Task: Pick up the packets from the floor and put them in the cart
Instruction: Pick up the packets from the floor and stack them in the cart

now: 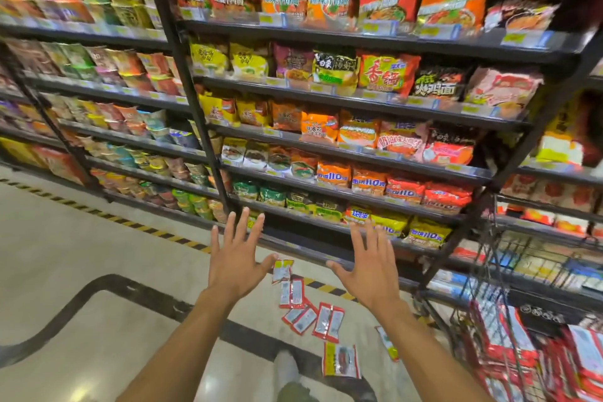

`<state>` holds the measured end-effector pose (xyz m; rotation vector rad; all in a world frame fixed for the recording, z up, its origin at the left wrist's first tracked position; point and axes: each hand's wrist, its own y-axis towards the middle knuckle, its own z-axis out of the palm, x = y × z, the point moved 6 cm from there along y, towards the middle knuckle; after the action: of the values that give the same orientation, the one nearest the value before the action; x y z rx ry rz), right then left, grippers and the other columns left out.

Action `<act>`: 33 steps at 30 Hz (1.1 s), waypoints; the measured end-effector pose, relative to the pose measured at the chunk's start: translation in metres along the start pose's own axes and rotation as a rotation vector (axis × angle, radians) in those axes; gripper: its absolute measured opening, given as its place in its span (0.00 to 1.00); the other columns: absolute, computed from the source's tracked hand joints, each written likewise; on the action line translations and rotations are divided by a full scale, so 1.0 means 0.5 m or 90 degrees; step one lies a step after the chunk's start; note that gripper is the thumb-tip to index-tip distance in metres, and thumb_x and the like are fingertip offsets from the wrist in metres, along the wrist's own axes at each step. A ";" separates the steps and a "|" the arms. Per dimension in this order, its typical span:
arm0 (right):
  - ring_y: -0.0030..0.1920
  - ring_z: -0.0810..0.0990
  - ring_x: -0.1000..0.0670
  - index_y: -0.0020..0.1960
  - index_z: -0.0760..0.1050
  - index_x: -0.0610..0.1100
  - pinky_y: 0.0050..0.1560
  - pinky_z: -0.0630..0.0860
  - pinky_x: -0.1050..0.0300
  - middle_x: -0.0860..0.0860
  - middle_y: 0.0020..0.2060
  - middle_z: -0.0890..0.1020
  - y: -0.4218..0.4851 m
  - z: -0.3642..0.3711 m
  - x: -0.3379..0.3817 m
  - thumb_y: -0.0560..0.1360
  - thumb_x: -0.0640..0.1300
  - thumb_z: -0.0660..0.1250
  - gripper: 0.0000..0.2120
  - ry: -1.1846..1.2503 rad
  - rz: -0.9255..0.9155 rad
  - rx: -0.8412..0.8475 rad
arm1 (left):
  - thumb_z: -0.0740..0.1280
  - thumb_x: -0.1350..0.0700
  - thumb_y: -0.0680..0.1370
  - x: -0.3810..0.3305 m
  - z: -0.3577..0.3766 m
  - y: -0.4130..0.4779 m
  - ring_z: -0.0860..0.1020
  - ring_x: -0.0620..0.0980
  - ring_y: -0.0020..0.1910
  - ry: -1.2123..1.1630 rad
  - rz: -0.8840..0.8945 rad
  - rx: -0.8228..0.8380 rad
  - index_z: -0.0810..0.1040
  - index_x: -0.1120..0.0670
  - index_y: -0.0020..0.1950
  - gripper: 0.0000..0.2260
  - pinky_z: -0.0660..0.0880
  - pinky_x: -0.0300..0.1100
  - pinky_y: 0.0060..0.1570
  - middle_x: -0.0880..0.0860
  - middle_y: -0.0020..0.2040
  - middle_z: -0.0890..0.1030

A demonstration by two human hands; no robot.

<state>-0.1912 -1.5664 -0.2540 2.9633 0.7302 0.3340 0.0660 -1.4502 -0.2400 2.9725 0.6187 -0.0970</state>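
Several red and white packets (pixel 328 321) lie scattered on the shiny floor in front of the shelves, one larger packet (pixel 341 361) nearest me and one small one (pixel 282 270) closest to the shelf base. Both arms are stretched forward above them. My left hand (pixel 236 258) has its fingers spread and holds nothing. My right hand (pixel 372 263) is equally spread and empty. A wire cart (pixel 483 290) stands at the right, with red packets (pixel 522 346) inside it.
Tall black shelves (pixel 342 98) full of instant noodle packs fill the view ahead. A yellow and black hazard strip (pixel 130 223) runs along the shelf base. My shoe (pixel 287 367) shows at the bottom.
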 end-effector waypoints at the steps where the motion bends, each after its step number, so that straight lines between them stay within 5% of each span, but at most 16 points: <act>1: 0.84 0.50 0.38 0.85 0.49 0.53 0.83 0.53 0.39 0.44 0.85 0.53 0.035 0.025 0.006 0.75 0.79 0.53 0.47 0.007 0.008 0.004 | 0.51 0.26 0.79 0.009 0.015 0.037 0.39 0.56 0.85 0.002 0.006 0.011 0.43 0.40 0.85 0.39 0.41 0.64 0.80 0.50 0.86 0.42; 7: 0.85 0.48 0.39 0.86 0.47 0.54 0.83 0.51 0.39 0.45 0.85 0.49 0.267 0.196 0.043 0.75 0.78 0.55 0.48 0.069 0.078 0.053 | 0.49 0.25 0.78 0.089 0.118 0.291 0.46 0.58 0.85 0.010 0.057 0.067 0.49 0.42 0.85 0.40 0.45 0.65 0.80 0.52 0.86 0.49; 12: 0.80 0.63 0.33 0.83 0.62 0.46 0.77 0.64 0.34 0.38 0.81 0.63 0.395 0.335 0.068 0.74 0.76 0.53 0.47 0.072 0.113 0.101 | 0.53 0.28 0.79 0.124 0.247 0.478 0.50 0.60 0.84 0.018 0.103 0.145 0.51 0.43 0.85 0.38 0.49 0.66 0.79 0.53 0.86 0.51; 17: 0.83 0.58 0.36 0.83 0.59 0.50 0.80 0.60 0.36 0.41 0.83 0.60 0.494 0.513 0.078 0.76 0.73 0.58 0.43 0.078 0.149 0.137 | 0.47 0.28 0.78 0.149 0.429 0.627 0.50 0.59 0.85 0.017 0.170 0.206 0.49 0.42 0.85 0.38 0.46 0.64 0.80 0.52 0.86 0.51; 21: 0.83 0.56 0.36 0.84 0.57 0.49 0.80 0.60 0.36 0.41 0.83 0.58 0.558 0.692 0.059 0.75 0.75 0.52 0.46 0.061 0.194 0.157 | 0.40 0.26 0.75 0.182 0.655 0.729 0.50 0.59 0.85 0.030 0.223 0.251 0.48 0.43 0.85 0.41 0.47 0.64 0.80 0.52 0.86 0.50; 28: 0.76 0.69 0.30 0.80 0.67 0.42 0.73 0.69 0.32 0.34 0.77 0.69 0.585 1.156 0.016 0.77 0.71 0.61 0.42 0.083 0.214 0.158 | 0.49 0.27 0.76 0.242 1.149 0.788 0.61 0.61 0.82 0.012 0.230 0.295 0.61 0.46 0.83 0.40 0.55 0.65 0.78 0.57 0.82 0.64; 33: 0.78 0.66 0.34 0.80 0.64 0.45 0.76 0.67 0.35 0.37 0.79 0.67 0.568 1.515 -0.005 0.74 0.73 0.59 0.45 0.097 0.233 0.226 | 0.51 0.27 0.74 0.324 1.520 0.759 0.65 0.63 0.79 0.025 0.186 0.346 0.65 0.45 0.81 0.39 0.58 0.67 0.75 0.58 0.79 0.68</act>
<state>0.1066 -1.8320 -0.9580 3.4402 0.2699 0.5049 0.3351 -1.8195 -0.9741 3.5569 0.1683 -0.2121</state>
